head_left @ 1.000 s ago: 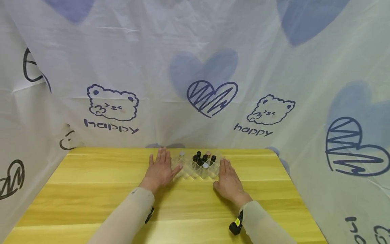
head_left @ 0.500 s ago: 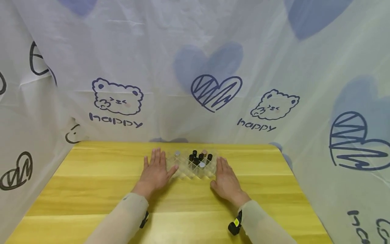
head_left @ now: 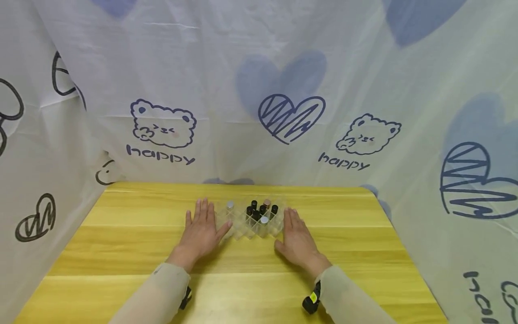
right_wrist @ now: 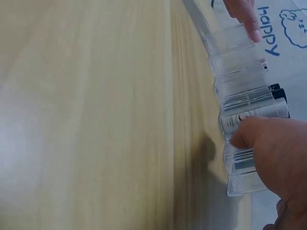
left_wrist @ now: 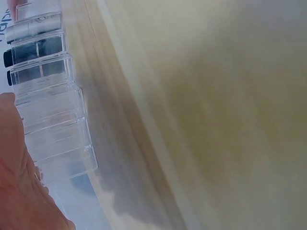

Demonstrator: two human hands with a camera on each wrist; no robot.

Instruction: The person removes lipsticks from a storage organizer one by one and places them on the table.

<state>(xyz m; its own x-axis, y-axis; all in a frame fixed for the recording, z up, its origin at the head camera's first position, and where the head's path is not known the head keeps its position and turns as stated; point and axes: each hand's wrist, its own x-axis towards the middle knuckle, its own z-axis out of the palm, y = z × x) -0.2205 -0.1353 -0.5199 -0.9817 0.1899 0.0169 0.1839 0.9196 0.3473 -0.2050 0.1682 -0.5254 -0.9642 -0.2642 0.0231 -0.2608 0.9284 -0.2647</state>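
A clear lattice organizer [head_left: 242,230] stands near the table's back edge, with several capped lipstick-like tubes upright in its cells. Most caps are black [head_left: 256,215]. One silver-capped tube [head_left: 230,206] is at the left, another silver tube [head_left: 264,220] at the front, and a pinkish cap [head_left: 267,204] at the back. My left hand [head_left: 201,231] lies along the organizer's left end, fingers straight, thumb over its front corner. At the right end, my right hand [head_left: 299,243] has straight fingers against the side. The right wrist view shows the right thumb [right_wrist: 247,132] near the front silver tube [right_wrist: 259,111].
A yellow wood-grain table [head_left: 243,288] spreads in front and to both sides. White cloth [head_left: 226,112] printed with hearts and bears hangs directly behind it and along both sides.
The organizer has shifted left and nearer to me across the table, both hands moving with it at its ends. The head view has also shifted slightly.
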